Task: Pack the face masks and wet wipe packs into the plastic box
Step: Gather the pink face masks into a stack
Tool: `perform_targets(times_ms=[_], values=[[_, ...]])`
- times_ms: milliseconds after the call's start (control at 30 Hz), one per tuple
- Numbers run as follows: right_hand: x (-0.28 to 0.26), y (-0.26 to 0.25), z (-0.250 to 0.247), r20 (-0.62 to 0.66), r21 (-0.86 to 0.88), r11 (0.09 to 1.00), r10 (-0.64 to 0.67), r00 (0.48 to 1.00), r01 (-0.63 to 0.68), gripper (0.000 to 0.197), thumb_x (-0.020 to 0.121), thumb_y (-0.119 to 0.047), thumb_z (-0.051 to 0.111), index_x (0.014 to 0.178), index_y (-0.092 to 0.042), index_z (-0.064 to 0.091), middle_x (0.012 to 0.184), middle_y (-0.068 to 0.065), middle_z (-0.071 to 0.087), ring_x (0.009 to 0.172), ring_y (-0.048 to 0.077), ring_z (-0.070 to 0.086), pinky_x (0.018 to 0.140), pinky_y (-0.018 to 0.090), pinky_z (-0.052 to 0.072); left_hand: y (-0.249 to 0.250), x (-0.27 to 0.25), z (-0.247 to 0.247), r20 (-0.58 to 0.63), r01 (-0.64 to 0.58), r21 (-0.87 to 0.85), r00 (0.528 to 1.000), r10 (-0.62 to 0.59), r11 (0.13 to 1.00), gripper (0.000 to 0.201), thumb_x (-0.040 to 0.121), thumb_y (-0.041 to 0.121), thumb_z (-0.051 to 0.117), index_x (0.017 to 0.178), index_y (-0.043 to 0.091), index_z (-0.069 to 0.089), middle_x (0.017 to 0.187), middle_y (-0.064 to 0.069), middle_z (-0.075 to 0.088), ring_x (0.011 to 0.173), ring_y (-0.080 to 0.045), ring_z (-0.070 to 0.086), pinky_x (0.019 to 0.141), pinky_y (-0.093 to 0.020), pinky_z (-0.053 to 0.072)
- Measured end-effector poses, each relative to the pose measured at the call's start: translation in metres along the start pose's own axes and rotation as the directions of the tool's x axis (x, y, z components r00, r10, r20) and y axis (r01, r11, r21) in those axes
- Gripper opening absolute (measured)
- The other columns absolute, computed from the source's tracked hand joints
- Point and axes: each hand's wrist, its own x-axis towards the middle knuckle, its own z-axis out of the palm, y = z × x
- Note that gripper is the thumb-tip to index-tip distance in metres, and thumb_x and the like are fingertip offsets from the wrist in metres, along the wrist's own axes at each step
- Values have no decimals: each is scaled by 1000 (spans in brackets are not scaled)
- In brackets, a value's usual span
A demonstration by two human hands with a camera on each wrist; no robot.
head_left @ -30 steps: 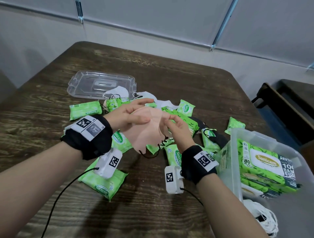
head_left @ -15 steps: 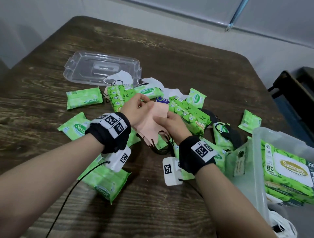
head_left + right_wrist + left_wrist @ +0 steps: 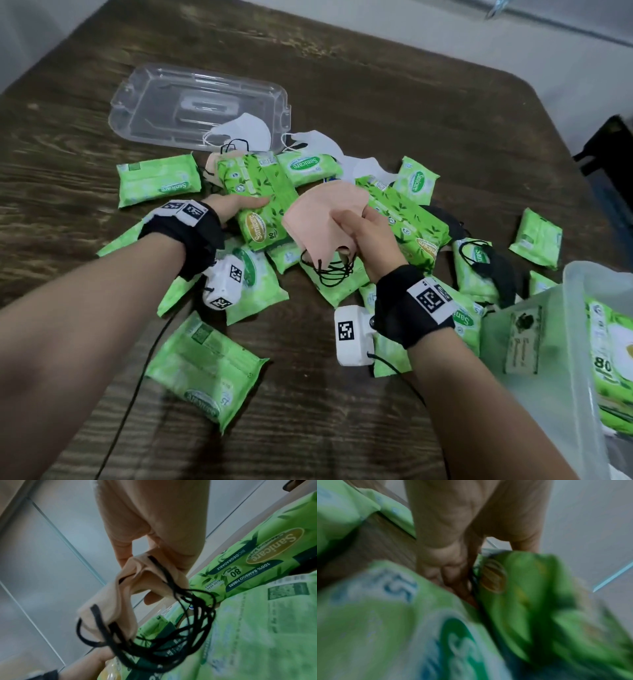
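My right hand [image 3: 346, 228] pinches a small stack of peach face masks [image 3: 322, 212] above the pile, their black ear loops [image 3: 329, 272] dangling below. The right wrist view shows the same peach masks [image 3: 130, 582] between thumb and fingers [image 3: 125, 550]. My left hand [image 3: 245, 207] grips the large dark-green wipe pack [image 3: 262, 195], thumb on top. The left wrist view is blurred, but its fingers [image 3: 450, 568] curl against that pack [image 3: 513, 582]. The plastic box [image 3: 561, 346] stands at the lower right with large wipe packs inside.
Several small light-green wipe packs [image 3: 159, 180] lie scattered over the wooden table [image 3: 394, 89]. A second large pack [image 3: 407, 219] lies right of my right hand. The clear lid [image 3: 191, 102] sits at the back left, white masks [image 3: 248, 132] by it. A black mask [image 3: 496, 265] lies near the box.
My left hand has let go of the peach masks and moved left onto the large wipe pack. The right hand now holds the masks alone, slightly further right.
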Motion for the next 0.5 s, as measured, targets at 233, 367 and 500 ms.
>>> perform_targets(times_ms=[233,367,500], values=[[7,-9,-4,-45,31,999,-32,998,33,9,88,-3,57,85,-11,59,82,7,63,75,22,58,66,31,44,-12,-18,-6,443,-157,358,896,-20,920,87,27,36,89,103,-1,67,99,-22,62,77,-25,53,72,-29,42],[9,-7,-1,-33,26,1000,-5,999,6,8,86,-6,59,94,-8,61,91,9,67,80,21,63,71,30,50,-5,-31,8,569,-253,531,814,-118,809,87,26,48,92,101,9,70,100,-22,67,83,-30,55,69,-33,43],[12,-3,0,-21,26,1000,10,1000,-10,12,86,-7,59,98,-8,60,95,11,68,81,22,64,72,31,50,12,-18,9,418,-365,618,903,102,697,53,70,59,67,103,17,66,85,3,69,74,-16,61,72,-27,45]])
